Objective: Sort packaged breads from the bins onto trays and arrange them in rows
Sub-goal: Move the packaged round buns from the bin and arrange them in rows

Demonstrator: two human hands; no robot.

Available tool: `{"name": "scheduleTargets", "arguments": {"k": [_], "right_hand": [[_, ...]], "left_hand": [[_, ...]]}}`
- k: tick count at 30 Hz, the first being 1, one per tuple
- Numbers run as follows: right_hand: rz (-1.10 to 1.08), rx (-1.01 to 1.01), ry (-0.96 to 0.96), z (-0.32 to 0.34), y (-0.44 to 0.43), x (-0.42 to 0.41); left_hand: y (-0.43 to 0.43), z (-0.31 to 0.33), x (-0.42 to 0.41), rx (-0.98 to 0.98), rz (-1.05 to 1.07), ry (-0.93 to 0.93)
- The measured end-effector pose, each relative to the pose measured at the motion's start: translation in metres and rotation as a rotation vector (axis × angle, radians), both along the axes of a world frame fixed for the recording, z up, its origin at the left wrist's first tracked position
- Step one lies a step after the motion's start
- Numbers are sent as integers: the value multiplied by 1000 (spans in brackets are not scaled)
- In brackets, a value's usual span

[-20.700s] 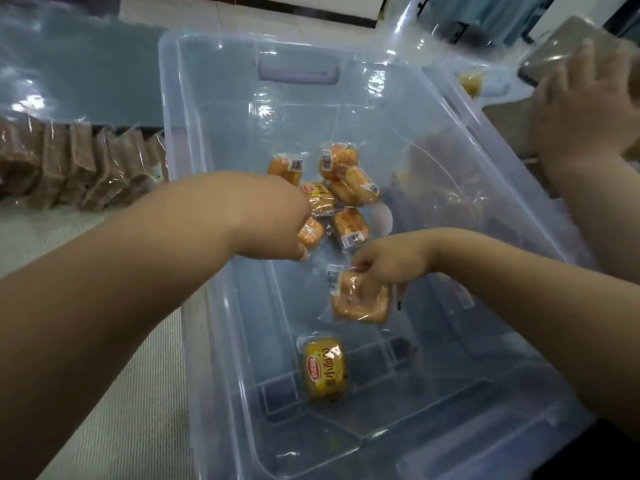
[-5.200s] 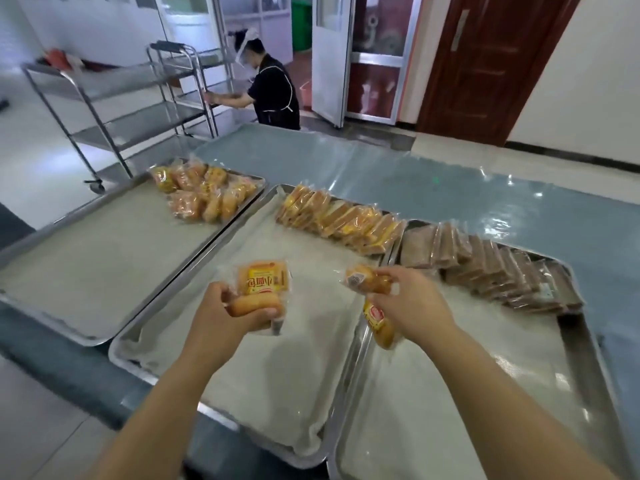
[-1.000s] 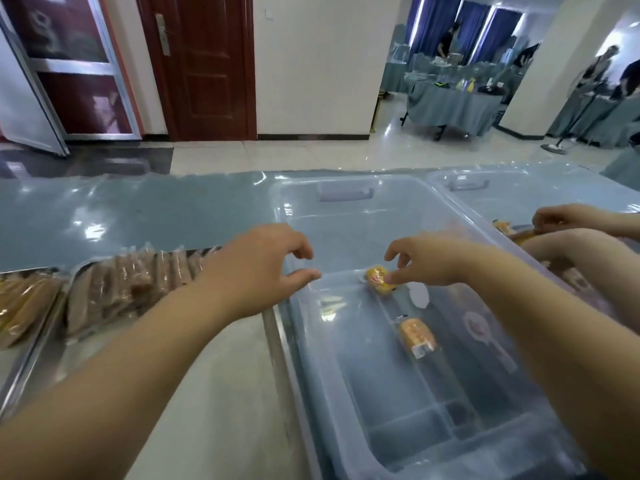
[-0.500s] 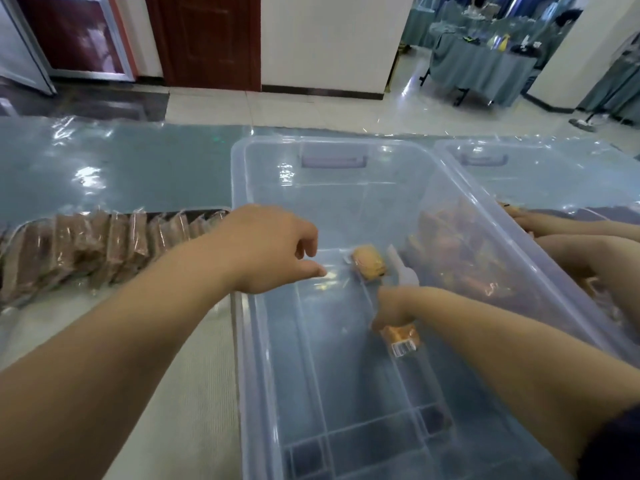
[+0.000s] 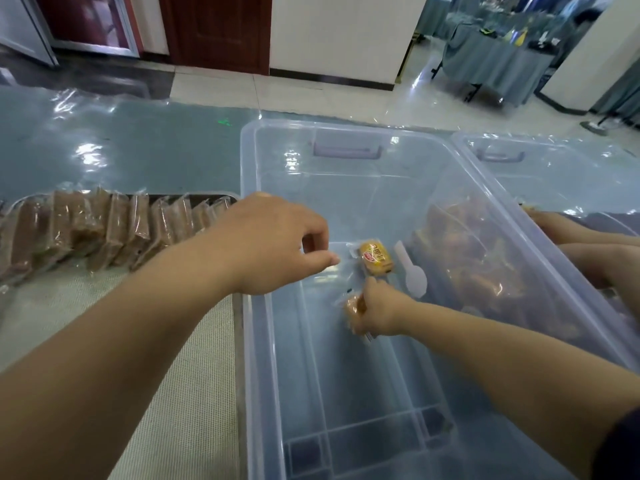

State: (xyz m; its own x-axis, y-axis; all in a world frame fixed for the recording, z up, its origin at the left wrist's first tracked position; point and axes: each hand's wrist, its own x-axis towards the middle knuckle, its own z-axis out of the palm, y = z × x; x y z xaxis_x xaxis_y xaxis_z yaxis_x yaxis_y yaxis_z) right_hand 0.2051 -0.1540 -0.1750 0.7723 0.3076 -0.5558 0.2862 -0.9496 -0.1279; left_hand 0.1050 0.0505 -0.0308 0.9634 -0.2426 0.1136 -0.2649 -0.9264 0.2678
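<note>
A clear plastic bin (image 5: 249, 209) stands in front of me. On its floor lies one yellow packaged bread (image 5: 375, 257) next to a white plastic spoon (image 5: 412, 271). Deep in the bin, my right hand (image 5: 377, 310) grips another packaged bread (image 5: 353, 308), just below the yellow one. Over the bin's left side my left hand (image 5: 273, 244) hovers with loosely curled fingers, holding nothing, thumb tip a little left of the yellow bread.
A metal tray (image 5: 194, 358) with a pale liner lies left of the bin, a row of brown packaged breads (image 5: 104, 230) along its far edge. A second clear bin (image 5: 554, 174) stands at the right, where another person's hands (image 5: 585, 244) reach in.
My right hand has closed on the nearer packaged bread and lifted it slightly. My left hand has drifted a little toward the yellow bread. The view has shifted closer.
</note>
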Motion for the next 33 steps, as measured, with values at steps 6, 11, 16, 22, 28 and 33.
{"name": "scheduleTargets", "arguments": {"k": [6, 11, 16, 22, 28, 33], "right_hand": [[-110, 114, -337, 26, 14, 53], [-87, -36, -165, 31, 22, 60], [22, 21, 82, 39, 30, 45], [-13, -30, 36, -4, 29, 57], [34, -99, -107, 69, 40, 28], [131, -83, -335, 149, 41, 15]], "left_hand": [[-1, 0, 1, 11, 11, -3], [2, -2, 1, 7, 30, 22], [2, -2, 1, -13, 32, 28], [0, 2, -3, -104, 56, 25], [1, 11, -4, 9, 42, 12], [19, 32, -20, -24, 56, -38]]}}
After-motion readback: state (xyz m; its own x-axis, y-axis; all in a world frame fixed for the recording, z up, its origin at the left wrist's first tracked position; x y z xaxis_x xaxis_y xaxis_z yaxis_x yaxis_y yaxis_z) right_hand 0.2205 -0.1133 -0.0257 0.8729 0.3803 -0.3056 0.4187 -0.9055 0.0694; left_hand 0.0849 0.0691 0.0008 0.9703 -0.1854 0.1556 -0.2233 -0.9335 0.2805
